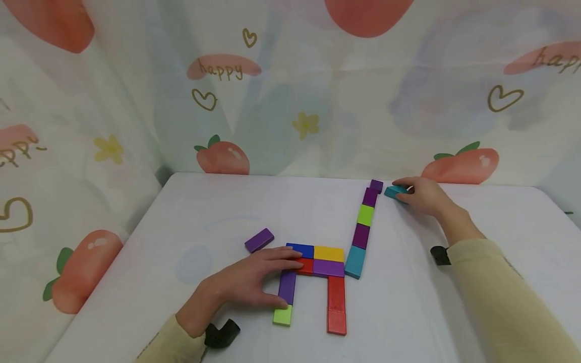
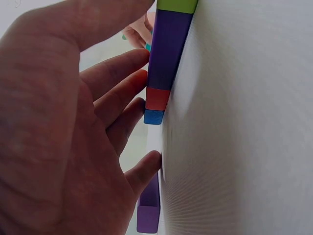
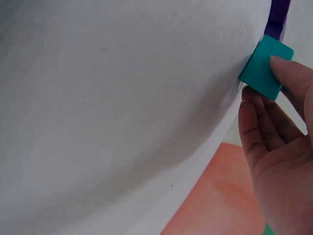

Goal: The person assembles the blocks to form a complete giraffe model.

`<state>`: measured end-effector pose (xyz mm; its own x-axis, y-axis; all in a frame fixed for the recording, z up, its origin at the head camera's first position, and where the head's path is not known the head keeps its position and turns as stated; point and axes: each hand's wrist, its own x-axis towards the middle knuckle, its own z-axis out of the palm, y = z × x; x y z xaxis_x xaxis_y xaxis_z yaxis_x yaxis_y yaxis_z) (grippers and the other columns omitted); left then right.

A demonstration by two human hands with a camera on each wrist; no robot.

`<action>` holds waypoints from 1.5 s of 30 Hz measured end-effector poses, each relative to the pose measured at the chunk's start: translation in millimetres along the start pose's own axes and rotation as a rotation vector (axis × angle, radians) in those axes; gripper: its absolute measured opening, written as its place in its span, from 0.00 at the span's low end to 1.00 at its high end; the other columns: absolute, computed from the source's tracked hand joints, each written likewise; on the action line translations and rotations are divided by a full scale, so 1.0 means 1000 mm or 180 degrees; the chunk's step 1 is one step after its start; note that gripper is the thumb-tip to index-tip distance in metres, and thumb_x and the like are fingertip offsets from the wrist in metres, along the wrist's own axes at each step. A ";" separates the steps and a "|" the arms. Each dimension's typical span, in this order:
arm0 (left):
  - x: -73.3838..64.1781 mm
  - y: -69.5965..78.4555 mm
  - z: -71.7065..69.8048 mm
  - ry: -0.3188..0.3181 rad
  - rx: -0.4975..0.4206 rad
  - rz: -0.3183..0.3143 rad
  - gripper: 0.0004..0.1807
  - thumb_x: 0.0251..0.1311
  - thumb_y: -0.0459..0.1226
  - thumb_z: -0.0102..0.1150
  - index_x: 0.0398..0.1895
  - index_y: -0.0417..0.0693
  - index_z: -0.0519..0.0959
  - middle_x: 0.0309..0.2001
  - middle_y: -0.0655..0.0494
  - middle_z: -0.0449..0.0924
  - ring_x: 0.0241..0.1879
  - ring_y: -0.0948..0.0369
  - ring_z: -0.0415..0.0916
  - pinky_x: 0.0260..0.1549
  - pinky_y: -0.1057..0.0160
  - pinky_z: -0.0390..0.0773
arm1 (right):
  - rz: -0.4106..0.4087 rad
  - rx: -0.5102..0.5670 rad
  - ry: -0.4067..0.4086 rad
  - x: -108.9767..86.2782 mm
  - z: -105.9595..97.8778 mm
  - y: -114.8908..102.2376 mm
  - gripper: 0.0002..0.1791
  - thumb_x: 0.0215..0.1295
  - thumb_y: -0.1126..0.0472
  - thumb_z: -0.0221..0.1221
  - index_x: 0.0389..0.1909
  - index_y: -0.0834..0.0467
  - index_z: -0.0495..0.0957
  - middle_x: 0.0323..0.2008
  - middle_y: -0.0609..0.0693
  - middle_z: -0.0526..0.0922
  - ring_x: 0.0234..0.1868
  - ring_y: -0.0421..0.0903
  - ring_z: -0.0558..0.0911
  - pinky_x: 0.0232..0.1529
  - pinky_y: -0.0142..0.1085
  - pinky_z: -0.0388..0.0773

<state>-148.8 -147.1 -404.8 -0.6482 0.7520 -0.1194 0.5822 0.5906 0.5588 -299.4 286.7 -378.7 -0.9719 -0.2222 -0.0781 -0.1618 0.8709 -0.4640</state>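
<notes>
At the table's far edge my right hand [image 1: 428, 195] pinches a teal block [image 3: 261, 68] between thumb and fingers, just right of a small purple block [image 1: 376, 186]. That block tops a slanting row with a plum block [image 1: 369, 196], a lime block [image 1: 365, 215], another plum block [image 1: 361, 236] and a teal block [image 1: 355, 261]. My left hand [image 1: 247, 280] lies over the left side of a flat block shape, fingers fairly straight. Its fingertips touch the red block [image 1: 306, 266], and its thumb is at the seam of a purple block [image 1: 287, 288] and a lime block [image 1: 283, 316].
A loose purple block [image 1: 259, 240] lies behind the left hand. Blue [image 1: 300, 250], yellow [image 1: 329, 253] and purple [image 1: 328, 268] blocks form the shape's top, with red blocks [image 1: 336, 295] as its right leg. A printed curtain [image 1: 281, 101] hangs behind the white table [image 1: 399, 312].
</notes>
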 end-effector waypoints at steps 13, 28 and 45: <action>0.000 0.002 0.001 -0.0022 -0.0018 0.0007 0.38 0.59 0.53 0.69 0.74 0.63 0.69 0.76 0.70 0.55 0.77 0.61 0.47 0.71 0.48 0.57 | 0.0040 0.0038 -0.0060 0.004 0.002 -0.005 0.26 0.75 0.62 0.55 0.70 0.68 0.67 0.60 0.70 0.71 0.56 0.67 0.70 0.56 0.60 0.73; 0.002 0.002 0.000 0.0004 0.0063 0.0089 0.36 0.63 0.53 0.65 0.74 0.62 0.69 0.76 0.69 0.56 0.77 0.62 0.47 0.72 0.49 0.57 | -0.0074 0.0006 0.0077 -0.013 -0.009 -0.006 0.31 0.74 0.58 0.58 0.72 0.66 0.64 0.62 0.71 0.70 0.59 0.69 0.69 0.55 0.63 0.72; -0.003 0.006 -0.002 0.0491 0.0137 -0.0083 0.31 0.66 0.47 0.65 0.72 0.59 0.72 0.72 0.68 0.64 0.73 0.63 0.56 0.69 0.52 0.64 | -0.0597 -0.0071 0.0362 -0.062 0.006 -0.047 0.28 0.71 0.59 0.62 0.69 0.62 0.70 0.67 0.67 0.68 0.66 0.69 0.67 0.60 0.67 0.68</action>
<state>-144.6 -146.2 -399.4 -0.7292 0.6842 -0.0042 0.5825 0.6239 0.5210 -230.5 257.4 -357.5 -0.9372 -0.3314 0.1085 -0.3441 0.8288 -0.4412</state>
